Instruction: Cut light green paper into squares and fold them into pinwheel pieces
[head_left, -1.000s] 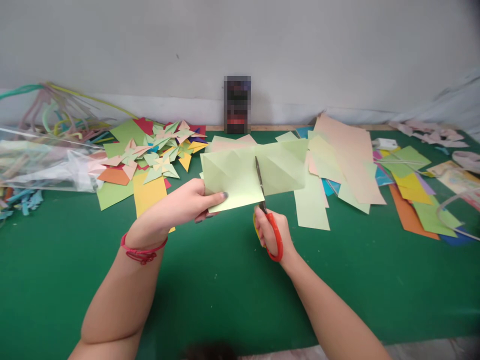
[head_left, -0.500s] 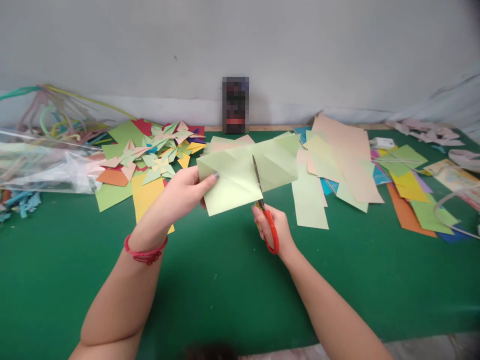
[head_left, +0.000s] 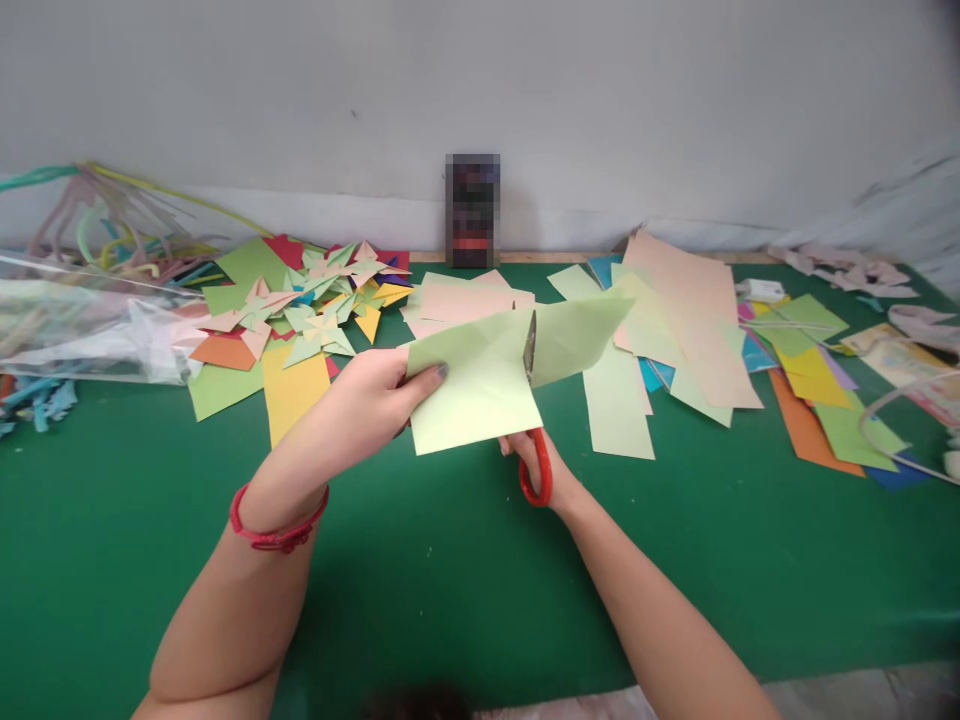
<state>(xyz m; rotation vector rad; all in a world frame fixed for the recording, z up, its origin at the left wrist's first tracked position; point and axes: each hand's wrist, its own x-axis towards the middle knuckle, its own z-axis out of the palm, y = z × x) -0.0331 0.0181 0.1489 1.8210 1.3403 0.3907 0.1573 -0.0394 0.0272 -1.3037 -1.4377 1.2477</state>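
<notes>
A pale green sheet of paper [head_left: 480,390] hangs above the table, its left edge pinched between the thumb and fingers of my left hand [head_left: 390,395]. Red-handled scissors [head_left: 541,485] are in my right hand [head_left: 551,465], fingers wrapped round the handles. The blades cross the sheet right of its middle, one tip showing above the top edge. A slit runs up from the lower edge, and the right part of the paper tilts away behind the left. My right fingertips are partly hidden beneath the paper.
Folded paper stars and coloured sheets [head_left: 322,310] are heaped at the back left, beside a clear plastic bag [head_left: 97,330]. Pale paper sheets [head_left: 697,320] and coloured papers [head_left: 817,370] lie at right. A blurred-out dark object [head_left: 472,212] leans on the wall behind the green table [head_left: 465,600].
The scissors have cut further up the sheet, and its right part has swung away and to the right. My left hand and the paper have dropped slightly.
</notes>
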